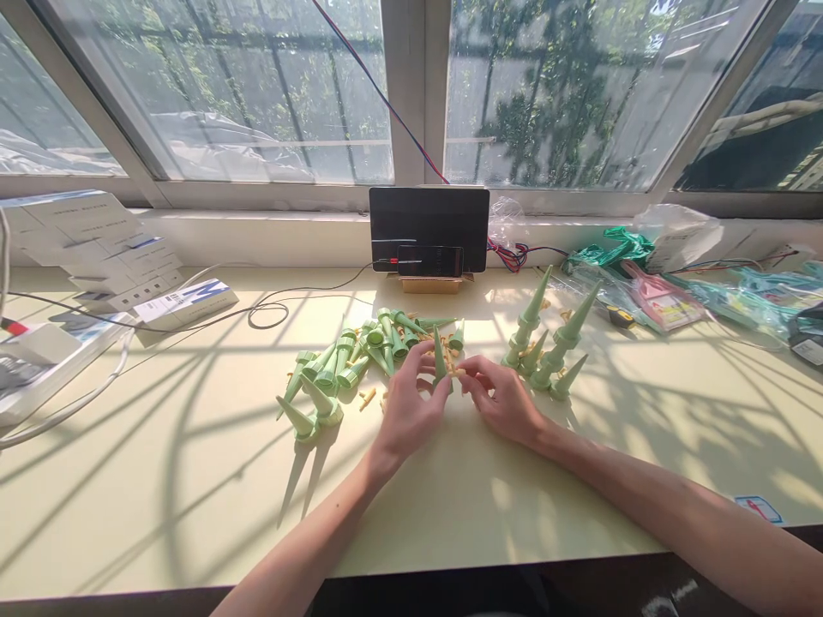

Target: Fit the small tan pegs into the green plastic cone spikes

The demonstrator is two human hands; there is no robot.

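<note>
Mid-frame, the left hand holds a green plastic cone upright. Beside it, the right hand pinches a tan plastic peg.

Pale yellow table, green cones in clusters, small tan pegs, stacked white boxes, plastic bags

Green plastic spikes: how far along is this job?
Probably done: the stacked spikes standing at right. In hand: the left hand holds one upright spike; the right hand pinches a small yellow piece beside it. Probably left: the heaped spikes beyond the left hand and the loose yellow pegs.
</note>
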